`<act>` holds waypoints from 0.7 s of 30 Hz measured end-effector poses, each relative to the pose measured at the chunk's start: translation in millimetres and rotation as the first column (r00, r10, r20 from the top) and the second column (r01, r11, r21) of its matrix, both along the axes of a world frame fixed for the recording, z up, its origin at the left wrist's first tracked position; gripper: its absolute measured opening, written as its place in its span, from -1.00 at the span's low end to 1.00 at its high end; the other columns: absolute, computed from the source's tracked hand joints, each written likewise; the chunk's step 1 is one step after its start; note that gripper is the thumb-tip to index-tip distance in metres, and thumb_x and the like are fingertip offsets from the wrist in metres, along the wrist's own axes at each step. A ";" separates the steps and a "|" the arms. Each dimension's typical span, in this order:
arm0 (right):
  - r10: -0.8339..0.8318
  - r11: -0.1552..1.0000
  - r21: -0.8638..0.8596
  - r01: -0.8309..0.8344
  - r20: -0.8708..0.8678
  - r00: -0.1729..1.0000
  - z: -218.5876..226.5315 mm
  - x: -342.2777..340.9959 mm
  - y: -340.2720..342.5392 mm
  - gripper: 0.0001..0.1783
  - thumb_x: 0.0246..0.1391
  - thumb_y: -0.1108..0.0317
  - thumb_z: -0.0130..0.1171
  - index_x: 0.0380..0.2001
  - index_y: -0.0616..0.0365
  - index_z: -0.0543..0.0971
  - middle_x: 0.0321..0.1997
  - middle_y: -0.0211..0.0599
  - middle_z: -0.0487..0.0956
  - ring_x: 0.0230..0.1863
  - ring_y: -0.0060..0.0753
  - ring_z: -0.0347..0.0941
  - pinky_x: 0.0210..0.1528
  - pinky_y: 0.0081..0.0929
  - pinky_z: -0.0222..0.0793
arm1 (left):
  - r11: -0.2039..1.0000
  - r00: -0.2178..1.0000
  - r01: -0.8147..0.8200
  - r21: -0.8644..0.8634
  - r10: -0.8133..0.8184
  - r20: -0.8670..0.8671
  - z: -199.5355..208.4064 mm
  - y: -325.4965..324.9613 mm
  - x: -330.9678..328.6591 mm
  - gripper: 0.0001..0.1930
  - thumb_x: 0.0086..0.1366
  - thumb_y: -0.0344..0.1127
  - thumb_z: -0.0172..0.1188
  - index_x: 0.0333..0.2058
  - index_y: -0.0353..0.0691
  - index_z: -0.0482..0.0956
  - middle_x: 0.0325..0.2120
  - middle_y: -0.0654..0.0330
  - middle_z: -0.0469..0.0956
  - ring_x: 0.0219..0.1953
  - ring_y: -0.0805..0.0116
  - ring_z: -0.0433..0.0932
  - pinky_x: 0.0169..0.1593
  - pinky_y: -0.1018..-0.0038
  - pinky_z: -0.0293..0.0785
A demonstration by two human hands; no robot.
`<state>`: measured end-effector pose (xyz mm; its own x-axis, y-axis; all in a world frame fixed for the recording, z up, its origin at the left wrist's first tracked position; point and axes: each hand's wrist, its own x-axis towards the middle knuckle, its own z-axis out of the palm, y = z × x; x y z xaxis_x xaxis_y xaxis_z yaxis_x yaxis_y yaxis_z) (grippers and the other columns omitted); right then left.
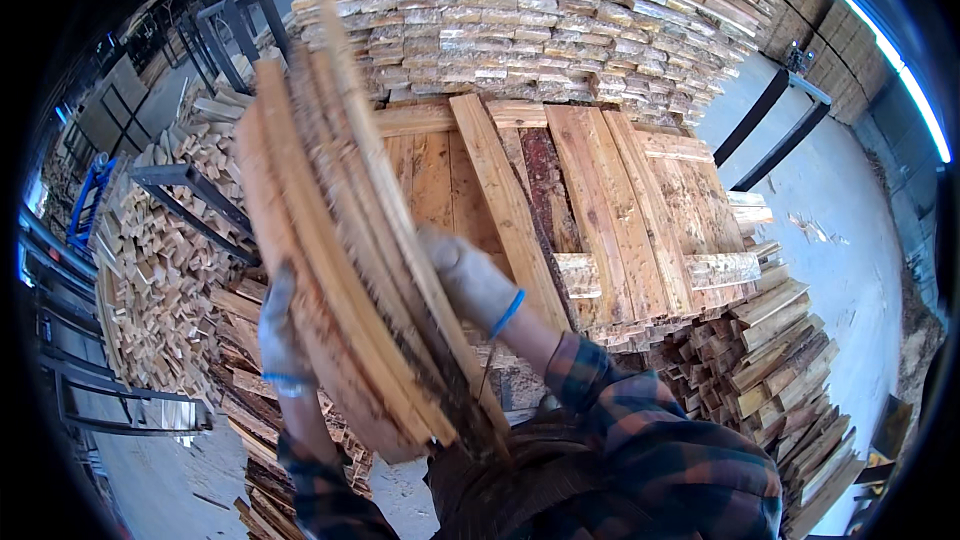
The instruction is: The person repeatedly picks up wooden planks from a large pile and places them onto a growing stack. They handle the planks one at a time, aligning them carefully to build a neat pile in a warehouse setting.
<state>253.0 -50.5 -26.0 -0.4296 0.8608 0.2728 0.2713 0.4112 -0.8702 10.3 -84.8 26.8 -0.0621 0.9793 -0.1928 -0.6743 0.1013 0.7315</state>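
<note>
A bundle of rough wooden boards, some edged with dark bark, is clasped upright on edge between my two gloved hands. My left hand presses on its left side, fingers closed against the outer board. On the opposite side my right hand grips the bundle, its fingertips partly hidden behind the boards. The bundle's near end reaches my waist, and its far end is smeared by motion. Beyond my right hand lies a stack of boards, with planks laid lengthwise over crosswise ones.
A tall wall of stacked boards rises behind. Heaped short offcuts fill the left, beside dark metal frames. Loose boards pile up at the right, near a metal post frame on the concrete floor.
</note>
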 end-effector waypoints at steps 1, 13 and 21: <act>-0.124 0.917 -0.398 0.039 -0.192 0.973 30.8 15.4 6.8 -0.20 0.12 -0.13 0.10 0.20 0.32 0.30 0.07 0.06 0.50 0.00 -0.09 0.49 0.01 -0.38 0.47 | 0.997 0.941 0.035 0.064 -0.012 -0.338 6.3 33.9 4.8 -0.37 0.31 -0.01 0.10 0.22 -0.30 0.29 0.00 -0.09 0.50 -0.10 0.18 0.58 -0.01 0.33 0.54; -0.493 0.690 -0.704 0.168 -0.287 0.821 -10.3 98.7 73.9 -0.34 -0.18 0.19 0.47 -0.05 0.38 0.50 -0.11 -0.13 0.61 -0.16 -0.28 0.56 -0.10 -0.38 0.48 | 0.958 -0.295 0.276 -0.076 0.009 -0.955 -10.6 86.2 143.1 -0.02 0.12 0.46 0.00 0.34 -0.10 0.08 0.28 -0.29 0.09 0.23 -0.37 0.20 0.22 0.02 0.27; -0.441 0.699 -0.714 -0.045 -0.478 0.760 0.4 101.9 61.6 -0.38 -0.11 0.24 0.44 -0.04 0.39 0.48 -0.17 -0.13 0.61 -0.23 -0.31 0.58 -0.17 -0.37 0.53 | 0.972 -0.406 0.234 -0.034 0.066 -0.912 -14.0 89.3 149.0 -0.12 0.19 0.32 0.00 0.30 -0.20 0.10 0.21 -0.29 0.21 0.24 -0.31 0.20 0.19 0.00 0.29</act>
<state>354.9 11.2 -25.6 -0.1877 0.9444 -0.2698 -0.3769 -0.3229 -0.8681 159.3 4.5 12.8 0.0836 0.9912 0.1022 0.9436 -0.1117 0.3118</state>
